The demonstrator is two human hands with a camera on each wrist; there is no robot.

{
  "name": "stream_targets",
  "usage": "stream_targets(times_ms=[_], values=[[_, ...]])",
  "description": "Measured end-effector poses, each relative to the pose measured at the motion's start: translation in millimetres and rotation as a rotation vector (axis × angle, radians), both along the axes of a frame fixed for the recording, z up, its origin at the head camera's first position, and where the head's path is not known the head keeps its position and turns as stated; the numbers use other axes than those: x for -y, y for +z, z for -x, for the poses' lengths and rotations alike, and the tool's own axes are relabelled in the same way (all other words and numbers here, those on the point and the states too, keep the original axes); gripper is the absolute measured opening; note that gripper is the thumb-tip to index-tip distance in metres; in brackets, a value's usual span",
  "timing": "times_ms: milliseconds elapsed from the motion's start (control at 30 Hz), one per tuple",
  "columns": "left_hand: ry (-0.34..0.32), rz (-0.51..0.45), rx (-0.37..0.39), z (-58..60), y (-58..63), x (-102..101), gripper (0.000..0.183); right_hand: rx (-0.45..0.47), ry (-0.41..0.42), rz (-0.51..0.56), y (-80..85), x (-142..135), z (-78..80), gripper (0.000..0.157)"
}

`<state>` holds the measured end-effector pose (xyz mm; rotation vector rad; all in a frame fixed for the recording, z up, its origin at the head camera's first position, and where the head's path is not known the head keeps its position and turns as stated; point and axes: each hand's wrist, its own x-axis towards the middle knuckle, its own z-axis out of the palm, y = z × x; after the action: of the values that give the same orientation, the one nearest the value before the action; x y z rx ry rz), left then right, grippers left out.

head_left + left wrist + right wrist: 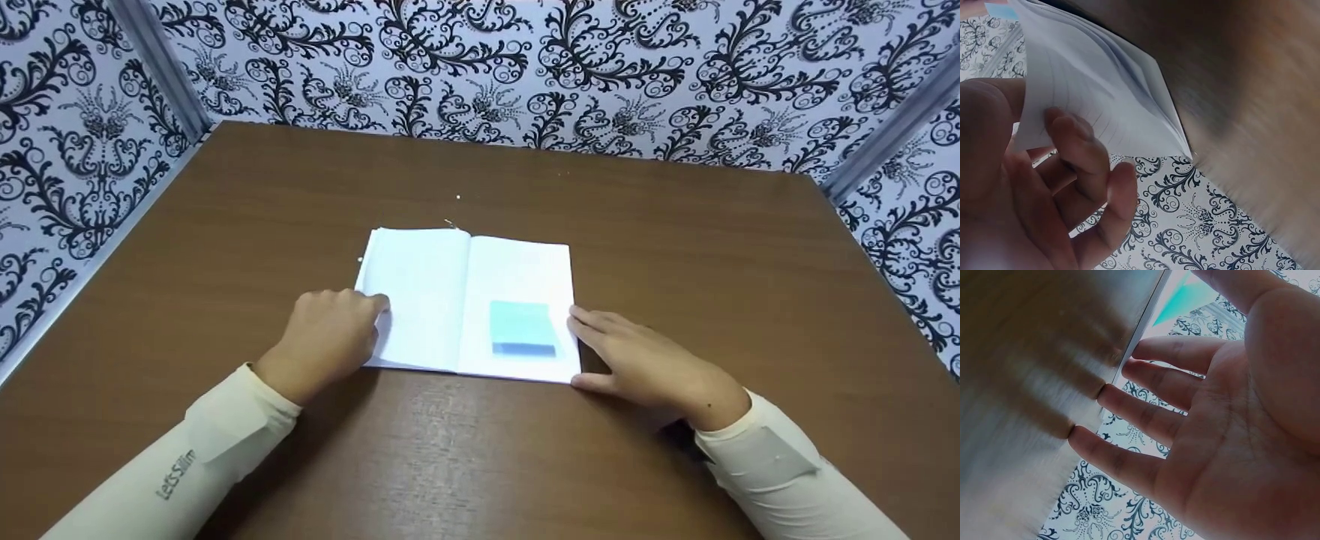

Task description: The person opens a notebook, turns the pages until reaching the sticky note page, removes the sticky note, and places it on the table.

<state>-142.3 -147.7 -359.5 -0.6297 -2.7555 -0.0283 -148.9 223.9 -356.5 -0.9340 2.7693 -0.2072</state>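
Observation:
An open notebook (420, 300) with white pages lies on the brown table. On its right page sits a light blue-green pad of sticky notes (521, 324). My left hand (334, 334) is at the notebook's left edge. In the left wrist view, its thumb and curled fingers pinch a lined page (1072, 101), which bends away from the pages beneath it. My right hand (645, 356) rests beside the right edge, its thumb near the lower corner. The right wrist view shows the straight fingers (1140, 410) of that hand, with some fingertips on the tabletop and others by the notebook's edge.
The brown wooden table (300, 195) reaches back to walls with black-and-white patterned covering (480, 75). Small white specks (458, 197) lie behind and beside the notebook. Both forearms wear pale sleeves (202, 435).

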Motion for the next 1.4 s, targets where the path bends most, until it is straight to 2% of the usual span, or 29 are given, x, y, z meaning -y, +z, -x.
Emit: stream_targets(times_ms=[267,433,667,833,967,1167,1267,1400], values=[[-0.018,0.02,0.037,-0.7,-0.9,1,0.016,0.007,-0.005,0.001,0.3,0,0.3,0.077],[-0.041,0.042,0.021,-2.8,-1.0,2,0.008,0.003,0.002,-0.004,1.4,1,0.1,0.076],[-0.016,0.055,0.058,-5.4,2.5,1,0.021,-0.006,0.012,-0.004,0.9,1,0.4,0.076],[-0.014,0.058,0.006,-4.2,1.4,-2,0.028,-0.013,0.015,-0.009,-0.6,1,0.7,0.075],[-0.043,0.044,-0.06,-0.5,-0.7,-11,0.023,-0.012,0.013,-0.011,-0.9,0,0.6,0.075],[-0.136,0.018,-0.108,5.6,-1.8,-31,0.016,-0.007,0.008,-0.009,-1.0,0,0.9,0.075],[-0.164,0.024,-0.1,7.5,-1.1,-42,0.02,-0.003,0.005,-0.008,-0.8,1,0.9,0.076],[-0.178,0.047,-0.047,9.3,-0.7,-55,0.028,0.001,0.006,-0.007,-0.7,1,1.1,0.077]])
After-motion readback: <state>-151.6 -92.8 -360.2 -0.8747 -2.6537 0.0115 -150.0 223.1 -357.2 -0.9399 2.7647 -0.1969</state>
